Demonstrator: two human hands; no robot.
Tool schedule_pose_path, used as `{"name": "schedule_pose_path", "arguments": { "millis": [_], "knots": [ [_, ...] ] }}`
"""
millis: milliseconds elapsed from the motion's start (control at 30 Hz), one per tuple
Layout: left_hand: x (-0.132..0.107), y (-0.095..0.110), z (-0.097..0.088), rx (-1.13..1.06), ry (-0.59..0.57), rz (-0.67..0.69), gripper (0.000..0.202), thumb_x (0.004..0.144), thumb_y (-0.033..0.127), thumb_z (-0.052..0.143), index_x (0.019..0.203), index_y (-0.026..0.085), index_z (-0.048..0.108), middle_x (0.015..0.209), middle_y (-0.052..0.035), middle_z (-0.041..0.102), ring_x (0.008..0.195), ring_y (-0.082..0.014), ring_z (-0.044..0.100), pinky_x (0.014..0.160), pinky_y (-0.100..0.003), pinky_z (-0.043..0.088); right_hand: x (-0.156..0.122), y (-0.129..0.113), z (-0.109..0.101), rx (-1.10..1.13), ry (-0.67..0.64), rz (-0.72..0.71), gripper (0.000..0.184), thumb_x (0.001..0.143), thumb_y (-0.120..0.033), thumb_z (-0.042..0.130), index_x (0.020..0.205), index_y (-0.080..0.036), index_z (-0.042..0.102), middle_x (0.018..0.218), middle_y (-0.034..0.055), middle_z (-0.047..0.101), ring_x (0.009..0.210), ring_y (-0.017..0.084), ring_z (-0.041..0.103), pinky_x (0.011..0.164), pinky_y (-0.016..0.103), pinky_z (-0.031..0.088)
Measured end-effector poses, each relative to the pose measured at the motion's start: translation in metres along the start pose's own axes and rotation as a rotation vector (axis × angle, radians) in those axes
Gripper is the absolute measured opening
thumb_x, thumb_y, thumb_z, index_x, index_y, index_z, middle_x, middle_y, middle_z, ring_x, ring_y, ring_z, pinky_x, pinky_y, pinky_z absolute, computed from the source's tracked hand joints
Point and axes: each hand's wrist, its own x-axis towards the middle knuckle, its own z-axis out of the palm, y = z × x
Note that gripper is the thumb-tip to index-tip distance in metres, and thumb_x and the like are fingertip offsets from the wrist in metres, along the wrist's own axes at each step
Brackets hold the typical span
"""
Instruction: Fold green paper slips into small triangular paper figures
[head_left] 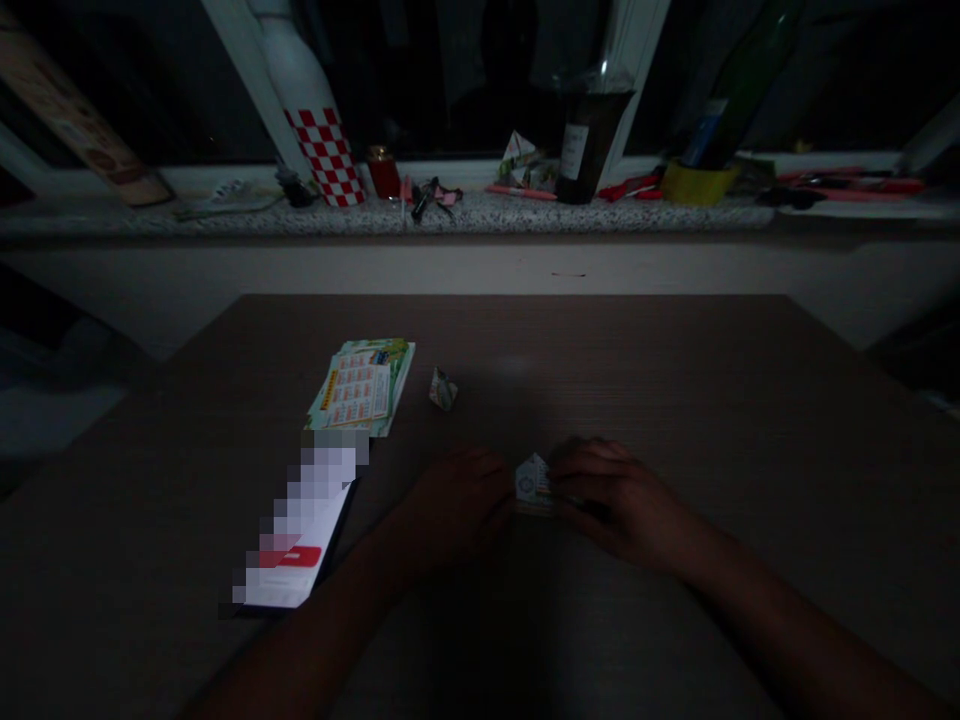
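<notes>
A small folded paper [531,484] with a pointed top and printed marks lies on the dark wooden table between my hands. My left hand [461,500] rests at its left edge, the fingers closed together and bent down against it. From the right, my right hand [619,495] grips the paper's other edge with thumb and fingers. The room is dim, so the fingertips are hard to make out. Beyond my left hand sits a small folded paper piece [442,389]. A stack of printed calendar sheets [356,390] lies farther left.
A phone [289,575] with a lit, partly blurred screen lies beside my left forearm, below the sheets. Along the granite windowsill [480,212] stand a red-and-white checked bottle [326,150], a small red jar [383,172], a dark cup [589,145] and a yellow tape roll [697,183].
</notes>
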Motion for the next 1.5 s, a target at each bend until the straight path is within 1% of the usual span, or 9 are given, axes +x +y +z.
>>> {"name": "schedule_pose_path", "arguments": {
  "millis": [167,400,533,667,867,1067,1200,1367,1500],
  "knots": [
    [0.001,-0.001,0.006,-0.048,0.047,-0.058,0.009,0.087,0.02,0.05,0.087,0.017,0.059,0.086,-0.0044,0.06,0.083,-0.0189,0.054,0.072,-0.03,0.043,0.001,0.001,0.002,0.011,0.015,-0.004,0.013,0.087,-0.017,0.057,0.089,-0.022,0.068,0.093,0.0033,0.069,0.092,0.02,0.06,0.083,0.037,0.044],
    [0.005,-0.004,0.012,-0.101,0.091,-0.116,0.015,0.089,0.026,0.05,0.086,0.017,0.061,0.085,-0.0044,0.061,0.08,-0.0183,0.056,0.073,-0.03,0.044,0.002,0.004,0.004,0.021,0.052,-0.006,0.014,0.085,-0.015,0.057,0.091,-0.022,0.068,0.091,0.0037,0.07,0.089,0.02,0.061,0.082,0.037,0.043],
    [0.008,-0.001,0.014,-0.081,0.1,-0.137,0.015,0.088,0.024,0.049,0.084,0.016,0.061,0.082,-0.0046,0.061,0.078,-0.0187,0.057,0.072,-0.031,0.045,0.004,0.004,0.008,0.034,0.083,0.017,0.011,0.085,-0.019,0.06,0.092,-0.021,0.068,0.088,0.0041,0.07,0.088,0.02,0.062,0.081,0.037,0.044],
    [0.01,0.002,0.015,-0.051,0.106,-0.162,0.013,0.087,0.023,0.05,0.084,0.016,0.061,0.082,-0.0052,0.062,0.077,-0.0194,0.057,0.072,-0.032,0.045,0.005,0.006,0.013,0.049,0.123,0.042,0.007,0.085,-0.02,0.061,0.088,-0.021,0.067,0.085,0.0038,0.07,0.085,0.02,0.061,0.079,0.036,0.044],
    [0.014,0.005,0.015,-0.013,0.089,-0.207,0.014,0.086,0.022,0.049,0.082,0.015,0.061,0.082,-0.0062,0.064,0.077,-0.0205,0.059,0.071,-0.033,0.046,0.005,0.008,0.019,0.058,0.153,0.09,0.005,0.082,-0.017,0.063,0.083,-0.021,0.066,0.084,0.0034,0.068,0.083,0.02,0.06,0.077,0.035,0.043],
    [0.018,0.005,0.016,0.007,0.044,-0.218,0.016,0.087,0.025,0.048,0.085,0.015,0.061,0.083,-0.0067,0.065,0.077,-0.0216,0.061,0.072,-0.034,0.046,0.007,0.007,0.02,0.066,0.168,0.095,0.006,0.081,-0.015,0.063,0.08,-0.02,0.066,0.083,0.0037,0.068,0.083,0.02,0.061,0.077,0.035,0.044],
    [0.019,0.005,0.017,0.009,0.065,-0.251,0.015,0.086,0.025,0.05,0.086,0.015,0.061,0.085,-0.0073,0.066,0.08,-0.0228,0.061,0.075,-0.035,0.046,0.007,0.006,0.02,0.06,0.174,0.098,0.006,0.08,-0.014,0.063,0.081,-0.02,0.065,0.084,0.0038,0.069,0.084,0.021,0.06,0.078,0.036,0.043],
    [0.02,0.006,0.016,-0.009,0.026,-0.29,0.015,0.086,0.026,0.049,0.083,0.016,0.06,0.084,-0.0064,0.065,0.078,-0.021,0.06,0.073,-0.033,0.045,0.007,0.005,0.02,0.055,0.17,0.115,0.006,0.08,-0.013,0.064,0.079,-0.019,0.065,0.082,0.0037,0.068,0.082,0.021,0.059,0.078,0.036,0.042],
    [0.021,0.007,0.014,-0.017,0.007,-0.328,0.017,0.086,0.028,0.049,0.085,0.016,0.06,0.086,-0.0062,0.065,0.08,-0.0205,0.06,0.074,-0.031,0.044,0.006,0.006,0.022,0.048,0.177,0.124,0.006,0.08,-0.013,0.064,0.08,-0.019,0.065,0.082,0.0038,0.068,0.083,0.021,0.059,0.078,0.036,0.041]
  ]
}}
